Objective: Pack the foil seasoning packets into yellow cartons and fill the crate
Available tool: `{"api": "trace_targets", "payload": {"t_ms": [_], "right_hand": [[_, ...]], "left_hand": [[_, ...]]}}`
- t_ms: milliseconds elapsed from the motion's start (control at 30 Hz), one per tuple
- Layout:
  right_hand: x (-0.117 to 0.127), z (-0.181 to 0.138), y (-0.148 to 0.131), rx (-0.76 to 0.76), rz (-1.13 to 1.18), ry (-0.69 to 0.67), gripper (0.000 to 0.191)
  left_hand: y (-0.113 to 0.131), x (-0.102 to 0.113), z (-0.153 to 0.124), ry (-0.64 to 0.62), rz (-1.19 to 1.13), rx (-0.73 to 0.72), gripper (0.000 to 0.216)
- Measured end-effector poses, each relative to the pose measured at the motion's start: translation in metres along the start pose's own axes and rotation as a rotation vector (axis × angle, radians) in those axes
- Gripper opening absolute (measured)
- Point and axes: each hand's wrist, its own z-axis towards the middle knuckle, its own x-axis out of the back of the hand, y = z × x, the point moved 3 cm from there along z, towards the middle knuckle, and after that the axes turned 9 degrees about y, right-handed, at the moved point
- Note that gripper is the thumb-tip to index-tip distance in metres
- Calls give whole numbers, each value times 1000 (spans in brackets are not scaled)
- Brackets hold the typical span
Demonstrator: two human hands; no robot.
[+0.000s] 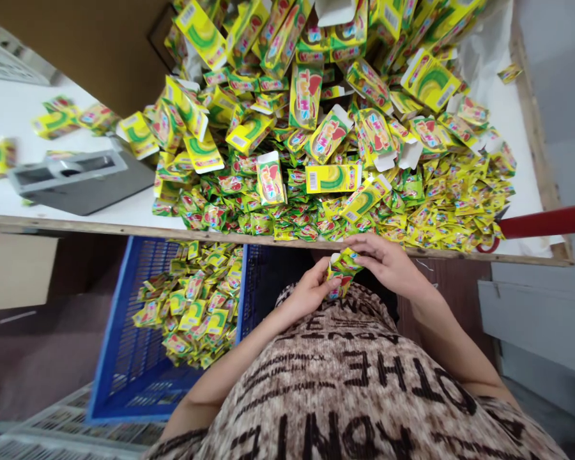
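Observation:
Just in front of my body, past the table's near edge, my left hand (312,286) grips a small yellow-and-green candy box (336,282) with its end flap up. My right hand (387,263) pinches small green-yellow candy packets (350,257) at the box's open end; whether they are partly inside, I cannot tell. Beyond my hands, a heap of loose packets (441,204) lies along the table's front edge. Several cartons, such as a yellow box (333,178) and an open-flapped box (269,179), lie on the heap.
A blue crate (106,358) at my left holds many filled boxes (191,313). On the table's left are a grey dispenser-like holder (81,182) and a large brown carton (110,51). A red bar (551,220) juts in from the right over the table's wooden edge (546,172).

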Motion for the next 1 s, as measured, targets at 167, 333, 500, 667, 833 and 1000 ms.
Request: {"api": "trace_targets", "payload": {"t_ms": [167,333,500,667,833,1000], "right_hand": [[-1,6,-13,223,-256,57,15],[-3,9,-17,277,-337,43,11],[-15,7,-8,357,-367,36,12],[-17,1,-6,385,-400,-177,29],[-20,-2,-6,271,-453,-334,22],[-16,-2,9,7,-160,-39,15]], "left_hand": [[2,-3,1,0,107,-22,37],[7,-3,1,26,-16,-21,37],[11,0,0,57,66,-41,31],[12,3,3,80,71,-32,31],[3,7,9,9,135,-28,36],[-2,9,9,111,-160,60,44]]}}
